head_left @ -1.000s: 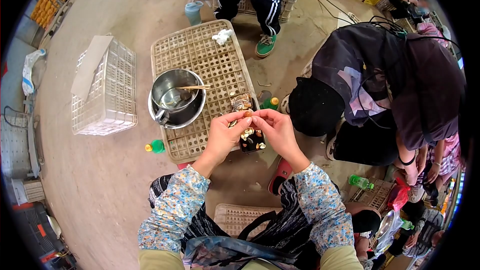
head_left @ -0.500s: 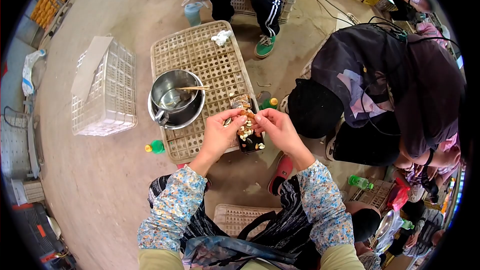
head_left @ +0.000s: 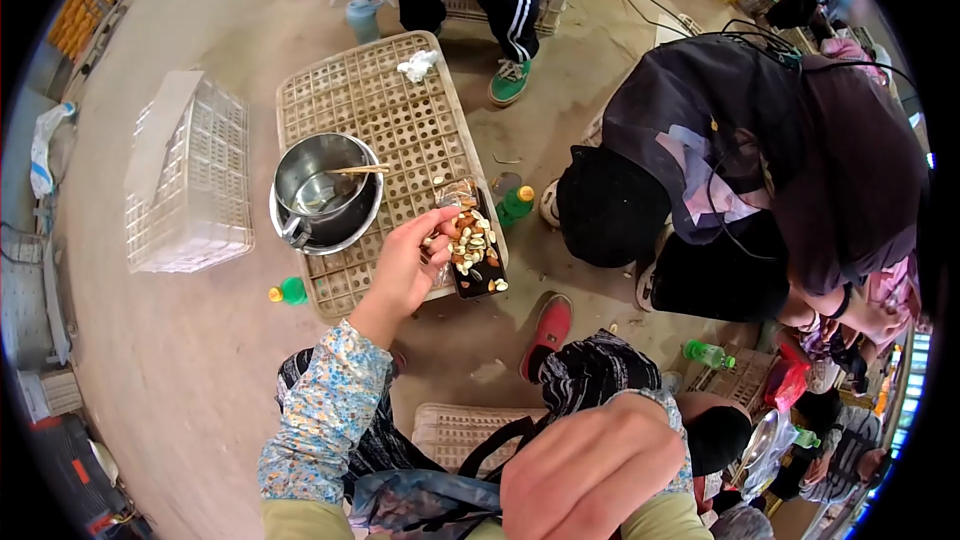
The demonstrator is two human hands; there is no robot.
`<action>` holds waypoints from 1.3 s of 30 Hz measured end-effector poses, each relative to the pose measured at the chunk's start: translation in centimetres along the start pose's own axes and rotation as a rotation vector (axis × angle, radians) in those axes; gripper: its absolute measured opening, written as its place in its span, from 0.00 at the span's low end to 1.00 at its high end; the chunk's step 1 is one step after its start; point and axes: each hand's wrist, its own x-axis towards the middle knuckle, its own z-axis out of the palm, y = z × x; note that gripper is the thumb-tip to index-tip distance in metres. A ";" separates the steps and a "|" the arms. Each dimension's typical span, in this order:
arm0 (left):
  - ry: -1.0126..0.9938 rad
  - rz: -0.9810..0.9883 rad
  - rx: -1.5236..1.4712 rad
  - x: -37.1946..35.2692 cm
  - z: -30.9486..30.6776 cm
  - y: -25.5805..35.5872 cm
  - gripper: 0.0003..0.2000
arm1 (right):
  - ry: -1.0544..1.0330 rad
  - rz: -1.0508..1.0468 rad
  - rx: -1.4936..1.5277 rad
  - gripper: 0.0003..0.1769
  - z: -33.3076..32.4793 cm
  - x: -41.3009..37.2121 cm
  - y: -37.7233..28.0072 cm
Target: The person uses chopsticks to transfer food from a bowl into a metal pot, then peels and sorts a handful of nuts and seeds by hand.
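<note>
A black tray [head_left: 466, 286] of pistachio-like nuts and brown kernels [head_left: 474, 243] rests on the upturned plastic crate [head_left: 400, 120]. At the tray's left edge is my left hand [head_left: 405, 260], its fingers curled and thumb and forefinger closed together. Anything in that pinch is too small to name. My right hand [head_left: 592, 470] is raised close to the camera, back of the hand showing. Its fingers are bent inward, and the fingertips are hidden. A crinkled clear wrapper [head_left: 457, 192] lies at the tray's far end.
Left on the crate, a steel pot [head_left: 300, 168] with chopsticks [head_left: 362, 170] sits in a metal bowl [head_left: 374, 208]. Green bottles [head_left: 516, 202] stand beside the crate. A bent-over person [head_left: 740, 140] is at right; another sits opposite. A white crate [head_left: 195, 180] stands left.
My right hand has left the nuts and come up toward the camera. My left hand stays by the tray, fingers now curled. The whole view has shifted slightly.
</note>
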 end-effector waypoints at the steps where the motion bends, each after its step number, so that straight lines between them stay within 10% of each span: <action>1: 0.019 -0.054 -0.084 -0.1 0.2 0.1 0.17 | 0.051 -0.078 0.066 0.10 0.4 -0.1 0.1; 5: -0.051 -0.104 -0.267 -1.0 1.8 0.7 0.21 | -0.113 -0.079 0.067 0.06 -1.9 0.6 -0.3; 10: -0.293 -0.095 -0.436 -1.6 2.3 1.1 0.26 | 0.584 0.468 -0.892 0.09 -7.9 -0.3 4.1; 27: -0.352 -0.110 -0.378 -1.8 2.7 0.9 0.28 | 0.424 0.508 -1.087 0.11 -9.9 -2.8 8.5; 35: -0.293 -0.094 -0.098 -2.3 3.0 0.8 0.27 | 0.139 0.198 -1.442 0.12 -11.2 -4.6 11.6; 39: -0.328 -0.093 -0.170 -1.1 1.7 0.2 0.25 | 0.240 0.410 -1.278 0.06 -10.9 -4.6 11.4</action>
